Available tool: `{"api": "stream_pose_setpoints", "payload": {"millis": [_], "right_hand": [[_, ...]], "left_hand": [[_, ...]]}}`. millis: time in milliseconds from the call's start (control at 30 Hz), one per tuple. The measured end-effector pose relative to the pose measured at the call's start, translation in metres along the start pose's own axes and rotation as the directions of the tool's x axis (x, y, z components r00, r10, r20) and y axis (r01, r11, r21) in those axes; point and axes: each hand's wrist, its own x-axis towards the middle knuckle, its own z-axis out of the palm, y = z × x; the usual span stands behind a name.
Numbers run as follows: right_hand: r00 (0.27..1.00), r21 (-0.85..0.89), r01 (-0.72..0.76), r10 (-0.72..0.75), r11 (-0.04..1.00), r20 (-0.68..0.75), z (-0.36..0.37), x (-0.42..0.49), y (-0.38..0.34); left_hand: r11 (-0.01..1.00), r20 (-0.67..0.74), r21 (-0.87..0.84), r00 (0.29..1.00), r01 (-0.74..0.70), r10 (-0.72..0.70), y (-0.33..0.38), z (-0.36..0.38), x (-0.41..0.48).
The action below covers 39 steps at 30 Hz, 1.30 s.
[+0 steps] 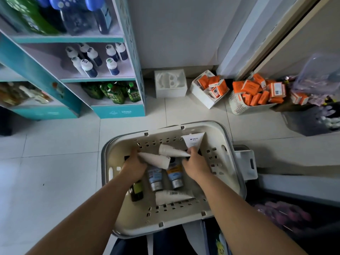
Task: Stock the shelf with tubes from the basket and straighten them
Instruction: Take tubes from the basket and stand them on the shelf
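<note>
Tubes [155,178] are lying in the basket [228,150]; your left hand [134,167] is curling fingers round the lower white tube [156,160], your right hand [196,164] is pinching the upper white tube [173,152].

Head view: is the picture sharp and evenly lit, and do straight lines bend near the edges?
Head view: dim, bluish light. The centre is fairly sharp: the left hand gripping the lower white tube and the right hand gripping the upper white tube in the basket. The shelf and door frame lean from wide-angle distortion. The lower right corner is dark and blurred.
</note>
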Motion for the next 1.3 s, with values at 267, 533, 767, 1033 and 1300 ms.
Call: {"api": "stream_pose_setpoints", "payload": {"millis": [267, 533, 767, 1033, 1300], "right_hand": [[0.916, 0.886, -0.289, 0.372, 0.361, 0.147, 0.022, 0.016, 0.008], [0.918, 0.851, -0.271, 0.387, 0.449, 0.089, 0.015, -0.003, 0.023], [0.978, 0.674, -0.066, 0.18, 0.735, -0.101, -0.01, -0.043, 0.025], [0.929, 0.506, 0.247, -0.054, 0.827, -0.365, -0.043, -0.114, 0.002], [0.86, 0.672, 0.434, -0.052, 0.6, -0.508, -0.061, -0.22, -0.024]], "left_hand": [[0.841, -0.048, -0.512, 0.971, 0.176, -0.233, -0.001, 0.013, 0.004], [0.916, -0.188, -0.402, 0.979, -0.003, -0.079, 0.0, 0.009, -0.015], [0.885, -0.051, -0.452, 0.994, -0.107, 0.094, -0.004, -0.016, -0.044], [0.845, 0.067, -0.428, 0.922, -0.32, 0.382, 0.016, -0.079, -0.088], [0.723, 0.116, -0.464, 0.773, -0.512, 0.623, 0.039, -0.113, -0.137]]}}
